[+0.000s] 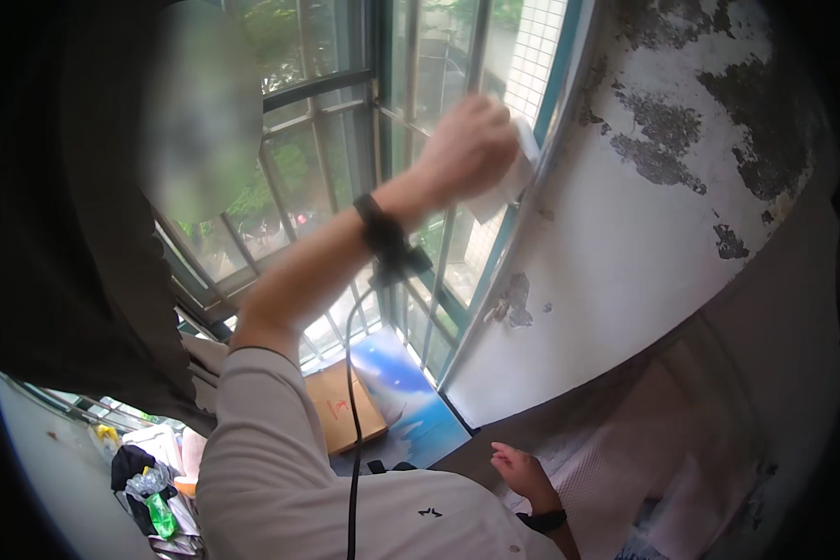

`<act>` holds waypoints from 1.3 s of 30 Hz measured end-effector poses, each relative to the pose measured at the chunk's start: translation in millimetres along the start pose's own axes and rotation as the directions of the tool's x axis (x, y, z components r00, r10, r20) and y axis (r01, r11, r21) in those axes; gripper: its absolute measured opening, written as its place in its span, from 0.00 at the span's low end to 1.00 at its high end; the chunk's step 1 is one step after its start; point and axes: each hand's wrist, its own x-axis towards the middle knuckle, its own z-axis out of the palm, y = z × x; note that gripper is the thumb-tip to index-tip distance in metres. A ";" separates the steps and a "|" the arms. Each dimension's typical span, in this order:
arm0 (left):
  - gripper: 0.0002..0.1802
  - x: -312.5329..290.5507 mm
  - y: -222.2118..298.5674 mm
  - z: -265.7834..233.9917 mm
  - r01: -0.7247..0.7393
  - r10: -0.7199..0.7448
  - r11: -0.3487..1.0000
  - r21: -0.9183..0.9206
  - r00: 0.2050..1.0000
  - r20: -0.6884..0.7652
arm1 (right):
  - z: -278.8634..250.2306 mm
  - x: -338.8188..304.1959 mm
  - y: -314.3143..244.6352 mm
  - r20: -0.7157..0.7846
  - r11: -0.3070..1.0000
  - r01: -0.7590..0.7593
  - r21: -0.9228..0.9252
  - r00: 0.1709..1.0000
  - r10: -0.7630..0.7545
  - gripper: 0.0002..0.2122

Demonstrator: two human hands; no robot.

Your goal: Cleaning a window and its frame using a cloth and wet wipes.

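Note:
My left hand [471, 145], raised high on an outstretched arm, is closed on a thin white piece of cloth or paper [497, 198]; which of the two it is, I cannot tell. The white piece hangs against the teal window frame [464, 317] where it meets the wall. This hand is slightly blurred. A black band with a small device [389, 245] sits on the left wrist, and a black cable runs down from it. Low beside my body is my right hand [523, 471], its fingers loosely apart with nothing in them. A black band [541, 520] circles that wrist.
Peeling white wall [579, 289] rises on the right. Barred windows [294, 168] stand ahead. Below lie a brown cardboard box [341, 401] and a blue printed sheet [429, 425]. A dark curtain [75, 252] hangs left, above heaped bags and clothes [154, 485].

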 end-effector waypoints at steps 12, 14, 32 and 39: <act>0.08 -26.3 14.7 -0.5 0.202 -0.125 0.849 -0.489 0.975 0.185 | -4.0 -1.8 -11.5 0.061 0.999 -0.035 -0.003 0.998 0.035 0.19; 0.08 -28.9 17.8 1.7 0.395 -0.337 0.667 -0.632 0.916 0.217 | -10.2 3.8 -15.0 0.071 1.000 -0.014 0.003 0.997 0.013 0.19; 0.14 -140.9 1.9 121.6 0.605 -0.806 0.460 -0.650 0.591 -0.021 | -13.1 8.2 -8.6 0.055 0.998 -0.059 -0.014 0.997 0.059 0.20; 0.16 -128.0 -20.2 135.1 0.421 -0.505 0.808 -0.414 0.855 -0.118 | -5.8 -1.8 9.0 0.070 0.986 -0.153 -0.068 0.985 0.158 0.20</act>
